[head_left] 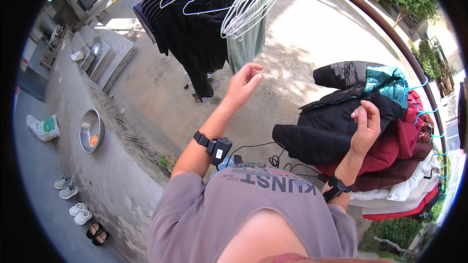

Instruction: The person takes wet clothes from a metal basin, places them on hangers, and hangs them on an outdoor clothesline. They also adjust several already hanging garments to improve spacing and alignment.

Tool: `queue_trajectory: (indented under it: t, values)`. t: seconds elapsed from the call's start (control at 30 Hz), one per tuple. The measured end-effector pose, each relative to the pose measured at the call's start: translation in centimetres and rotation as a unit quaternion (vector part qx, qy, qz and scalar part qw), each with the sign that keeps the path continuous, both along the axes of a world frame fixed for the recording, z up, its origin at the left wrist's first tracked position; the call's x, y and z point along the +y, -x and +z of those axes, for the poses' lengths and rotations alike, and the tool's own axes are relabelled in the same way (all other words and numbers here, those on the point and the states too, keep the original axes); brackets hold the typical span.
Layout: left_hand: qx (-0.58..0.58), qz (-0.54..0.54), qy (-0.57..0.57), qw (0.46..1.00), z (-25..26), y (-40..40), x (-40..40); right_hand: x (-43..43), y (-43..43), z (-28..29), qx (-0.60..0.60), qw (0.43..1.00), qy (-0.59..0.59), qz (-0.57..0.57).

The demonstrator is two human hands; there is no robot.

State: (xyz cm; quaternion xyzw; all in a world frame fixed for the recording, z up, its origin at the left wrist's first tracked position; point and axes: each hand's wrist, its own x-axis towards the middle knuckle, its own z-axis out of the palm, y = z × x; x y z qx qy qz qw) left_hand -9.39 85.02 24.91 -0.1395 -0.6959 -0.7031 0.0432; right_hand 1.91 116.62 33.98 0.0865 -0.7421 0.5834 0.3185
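Note:
My left hand [244, 82] is raised in front of me, fingers loosely curled and apart, holding nothing. It is just below a pale green cloth [252, 40] and a cluster of white wire hangers [248, 11]. Left of these hang black garments [197, 33], one of them striped. My right hand [366, 124], half curled and holding nothing visible, is in front of a black padded jacket [329, 128] with a teal lining [384, 76]. Beside that jacket hang a dark red coat [387, 144] and several other coats on blue hangers [426, 112].
A brown metal rail [395, 33] curves along the right. At left, a concrete ledge [124, 193] bears a metal basin [85, 131] with something orange inside. Several shoes [83, 216] and a plastic bag [47, 128] lie beyond. Steps [113, 51] rise at upper left.

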Motion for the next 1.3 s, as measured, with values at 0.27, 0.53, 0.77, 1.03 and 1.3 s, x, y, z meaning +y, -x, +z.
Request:
queue_trajectory:
  t: [0.27,0.53,0.77,1.03,1.3]
  values:
    - [-0.020,0.069,-0.058,0.996,-0.2,3.8,-12.2,-13.5,9.7,-5.7,-0.206,0.966,0.061,0.145]
    - [0.013,0.193,-0.011,0.981,0.3,8.8,-20.1,-19.7,19.8,-6.5,-0.151,0.963,0.114,0.189]
    - [0.076,0.235,0.078,0.966,3.5,13.2,-23.2,-23.1,26.1,-6.0,-0.076,0.953,0.215,0.199]
    - [0.154,0.283,0.142,0.936,5.6,17.7,-25.3,-21.9,26.2,-4.8,-0.039,0.965,0.213,0.146]
    - [0.216,0.321,0.319,0.865,7.3,23.5,-29.9,-22.8,23.0,-3.4,-0.016,0.965,0.248,0.084]
